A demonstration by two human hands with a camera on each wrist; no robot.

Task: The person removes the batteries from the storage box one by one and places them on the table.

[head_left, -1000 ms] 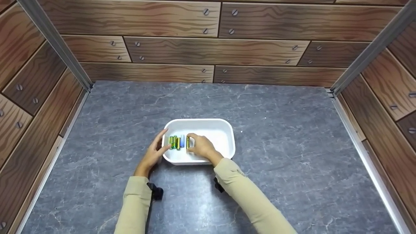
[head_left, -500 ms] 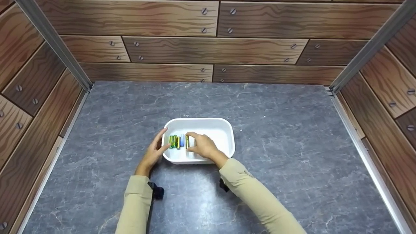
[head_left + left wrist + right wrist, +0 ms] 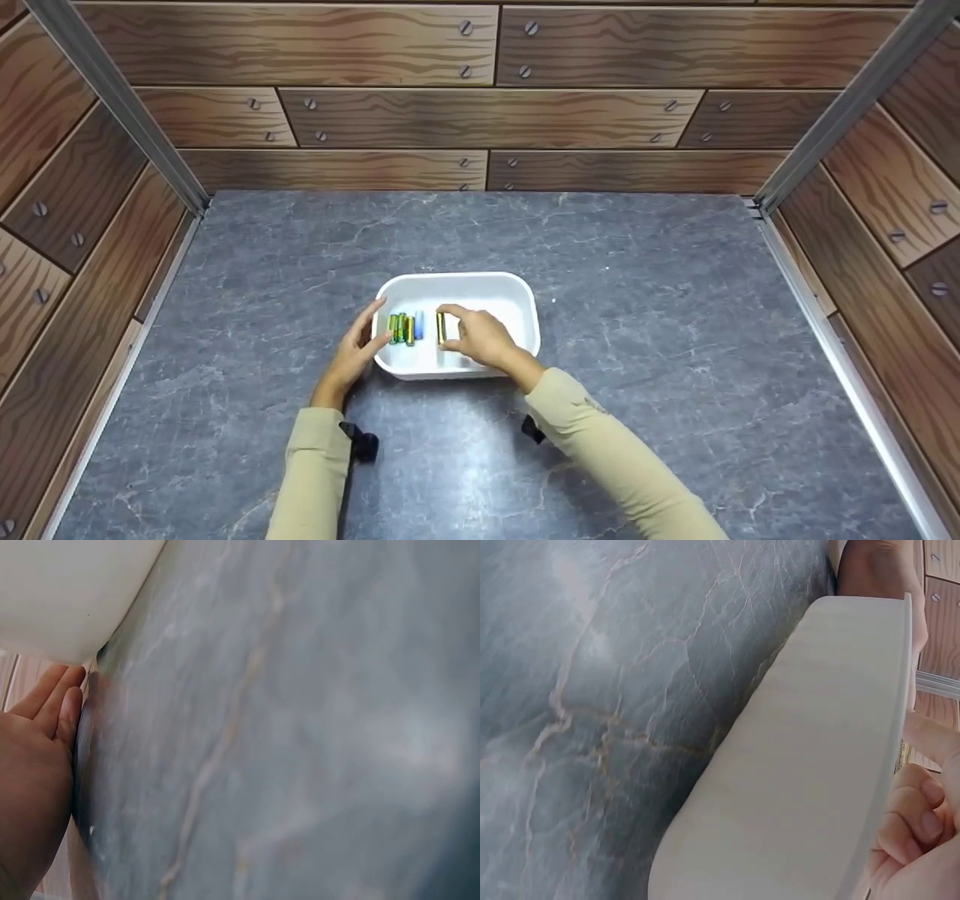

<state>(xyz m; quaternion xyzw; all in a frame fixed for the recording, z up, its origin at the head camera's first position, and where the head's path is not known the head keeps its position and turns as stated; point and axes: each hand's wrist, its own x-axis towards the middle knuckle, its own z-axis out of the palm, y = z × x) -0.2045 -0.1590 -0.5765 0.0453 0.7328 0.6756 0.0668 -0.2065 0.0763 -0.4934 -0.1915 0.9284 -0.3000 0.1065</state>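
In the head view, a white plastic tray (image 3: 459, 373) stands on the dark marbled surface. My right hand (image 3: 484, 337) is over the tray and pinches a gold-and-dark battery (image 3: 441, 328) by its two ends, between thumb and fingers. Left of it lie a blue battery (image 3: 419, 325) and several green-and-gold batteries (image 3: 401, 330), side by side. My left hand (image 3: 354, 356) rests against the tray's left end, thumb and forefinger spread at the rim. In the left wrist view its fingers (image 3: 49, 701) look straight beside the tray wall. From the right wrist, only a sliver of the pinched battery (image 3: 903, 755) shows past the rim.
Wood-patterned panels (image 3: 390, 116) wall off the back and both sides, with metal posts (image 3: 124, 112) at the corners. Marbled tabletop (image 3: 660, 315) extends around the tray. A black wrist camera (image 3: 364, 444) sits at the left sleeve (image 3: 311, 472).
My right hand has shifted slightly right with the pinched battery, widening the gap to the blue battery. The left hand and the tray stay in place.
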